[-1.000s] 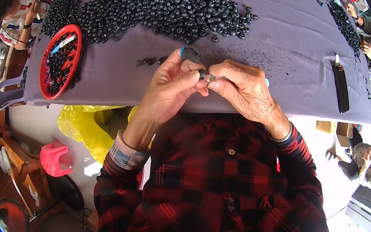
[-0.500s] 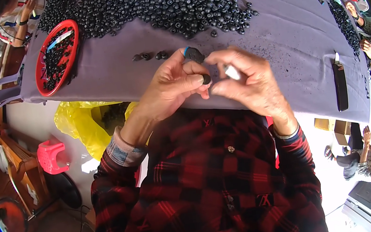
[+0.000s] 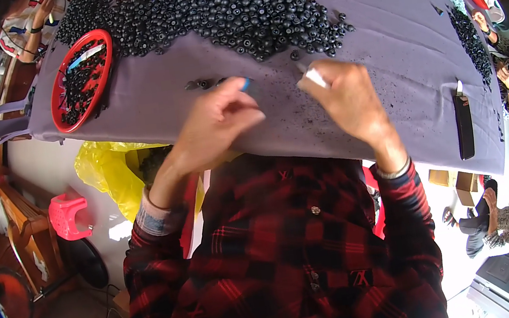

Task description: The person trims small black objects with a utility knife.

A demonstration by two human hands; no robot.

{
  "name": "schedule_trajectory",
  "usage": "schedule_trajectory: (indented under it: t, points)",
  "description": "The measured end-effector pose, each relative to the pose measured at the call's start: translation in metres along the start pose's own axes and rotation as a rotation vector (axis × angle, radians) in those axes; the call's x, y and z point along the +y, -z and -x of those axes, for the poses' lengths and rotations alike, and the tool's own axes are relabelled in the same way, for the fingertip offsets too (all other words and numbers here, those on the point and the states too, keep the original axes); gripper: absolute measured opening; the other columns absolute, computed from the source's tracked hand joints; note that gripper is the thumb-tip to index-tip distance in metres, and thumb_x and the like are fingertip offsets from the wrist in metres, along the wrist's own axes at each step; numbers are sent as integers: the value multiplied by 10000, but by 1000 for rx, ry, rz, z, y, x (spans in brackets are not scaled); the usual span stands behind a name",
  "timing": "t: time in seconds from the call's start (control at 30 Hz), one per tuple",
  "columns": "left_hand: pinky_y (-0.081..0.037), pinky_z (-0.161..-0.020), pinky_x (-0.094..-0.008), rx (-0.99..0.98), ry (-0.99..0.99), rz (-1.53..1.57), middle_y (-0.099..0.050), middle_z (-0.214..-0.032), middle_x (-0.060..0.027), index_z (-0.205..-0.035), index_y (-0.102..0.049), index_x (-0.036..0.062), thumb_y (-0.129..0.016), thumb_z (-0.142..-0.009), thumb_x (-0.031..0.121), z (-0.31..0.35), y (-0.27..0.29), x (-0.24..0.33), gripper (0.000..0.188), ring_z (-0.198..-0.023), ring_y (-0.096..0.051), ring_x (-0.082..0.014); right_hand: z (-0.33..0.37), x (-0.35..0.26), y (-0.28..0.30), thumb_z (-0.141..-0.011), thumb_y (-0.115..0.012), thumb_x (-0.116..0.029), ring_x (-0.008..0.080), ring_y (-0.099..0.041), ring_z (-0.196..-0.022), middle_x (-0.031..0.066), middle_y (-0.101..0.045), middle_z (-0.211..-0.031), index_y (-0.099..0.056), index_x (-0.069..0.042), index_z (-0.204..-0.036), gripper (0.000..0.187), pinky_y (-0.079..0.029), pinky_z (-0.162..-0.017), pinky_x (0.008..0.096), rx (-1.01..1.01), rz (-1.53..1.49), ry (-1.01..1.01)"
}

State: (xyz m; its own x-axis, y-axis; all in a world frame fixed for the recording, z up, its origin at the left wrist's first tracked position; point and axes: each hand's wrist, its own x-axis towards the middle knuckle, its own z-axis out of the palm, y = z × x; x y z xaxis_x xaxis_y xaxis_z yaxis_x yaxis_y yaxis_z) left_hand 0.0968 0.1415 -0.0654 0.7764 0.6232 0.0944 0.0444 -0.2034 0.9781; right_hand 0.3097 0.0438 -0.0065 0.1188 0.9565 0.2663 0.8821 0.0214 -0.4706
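My left hand point(image 3: 218, 124), blurred by motion, hovers over the near edge of the table. Its thumb and curled forefinger are apart, with no piece visible between them, and a blue band point(image 3: 245, 85) wraps one finger. Closed around a small white-handled tool point(image 3: 316, 77) is my right hand point(image 3: 350, 100); a thin greyish tip pokes out, too smeared to name. A few dark round pieces point(image 3: 204, 84) lie beside my left hand, partly hidden by it. Beyond both hands spreads a big heap of glossy black round pieces point(image 3: 234, 15).
A red basin point(image 3: 109, 52) with dark scraps stands at the left on the purple-grey cloth point(image 3: 381, 43). Dark crumbs dot the cloth. On the right lies a black-handled knife point(image 3: 464, 126). A yellow bag point(image 3: 104, 180) hangs below the table edge. Other people sit at the right and far left.
My hands have moved apart, the left one leftward. The dark pieces seen at my left fingers are no longer visible there. My right hand has closed more tightly around the white-handled tool.
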Motion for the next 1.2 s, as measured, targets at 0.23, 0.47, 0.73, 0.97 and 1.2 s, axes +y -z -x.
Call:
schedule_trajectory:
  t: [0.23, 0.47, 0.73, 0.97, 1.2]
  points:
    - [-500, -662, -352, 554, -189, -573, -620, -846, -140, -1003, -612, -6, -703, -783, 85, -11, 50, -32, 255, -747, -638, -315, -36, 34, -14, -793, -701, -172, 360, -612, -756, 146, -632, -827, -611, -27, -907, 205, -470, -647, 418, 28, 150, -29]
    - [-469, -814, -402, 602, -239, -789, -581, -1013, -160, -1024, -618, -5, -725, -787, 176, -16, 40, -42, 316, -941, -567, -334, -42, 44, -31, -791, -701, -171, 357, -617, -784, 128, -626, -836, -621, -47, -941, 210, -485, -663, 415, -23, 250, 62]
    - [-427, -845, -403, 394, -458, -773, -564, -1065, -72, -1010, -625, 64, -758, -723, 229, -33, -10, -37, 356, -945, -542, -293, -25, 22, -11, -787, -665, -114, 272, -589, -665, 120, -589, -756, -621, -8, -862, 137, -456, -612, 361, -24, -26, -27]
    - [-429, -820, -409, 486, -459, -895, -567, -941, -70, -953, -603, 62, -692, -757, 86, -34, 9, -49, 216, -894, -546, -298, -1, 17, -7, -778, -682, -46, 81, -504, -647, 11, -570, -741, -649, -19, -878, 108, -413, -584, 245, 20, -270, -60]
    - [-410, -785, -419, 640, -385, -863, -557, -932, -91, -1004, -591, 55, -719, -756, 126, -28, 26, -48, 288, -868, -524, -313, 4, 4, -8, -737, -680, 18, 75, -524, -694, -2, -586, -797, -654, -28, -895, 166, -424, -620, 224, 40, -448, 9]
